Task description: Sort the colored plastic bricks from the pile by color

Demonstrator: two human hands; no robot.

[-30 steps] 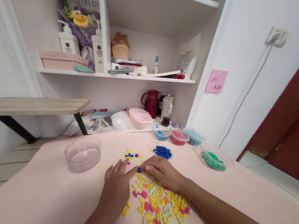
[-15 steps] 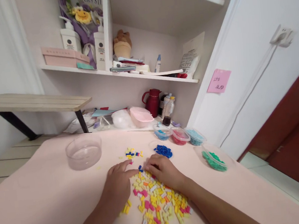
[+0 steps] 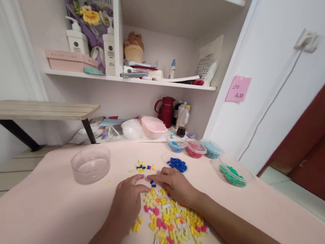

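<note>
My left hand [image 3: 128, 196] rests at the left of a loose pile of small yellow, pink, orange and white toy bricks [image 3: 171, 215], its thumb and forefinger apart. A small pink brick [image 3: 142, 176] is at its forefinger tip. My right hand [image 3: 177, 185] lies over the pile's top, with its forefinger stretched left towards that brick. Between the two hands lie a couple of dark blue bricks [image 3: 153, 185]. Beyond them is a small group of yellow and blue bricks [image 3: 143, 166], with a heap of dark blue bricks [image 3: 177, 164] to its right. Whatever lies under my right palm is hidden.
A clear round dish [image 3: 91, 171] stands at the left on the pink table. Tubs of blue [image 3: 177, 145], red [image 3: 196, 149], light blue [image 3: 212, 150] and green pieces [image 3: 232, 174] line the right. A red jug [image 3: 165, 112] and bottles [image 3: 183, 120] stand behind.
My right hand's fingers have moved left and stretched out towards the pink brick at my left forefinger. The dark blue bricks between the hands have shifted slightly. My left hand has barely moved.
</note>
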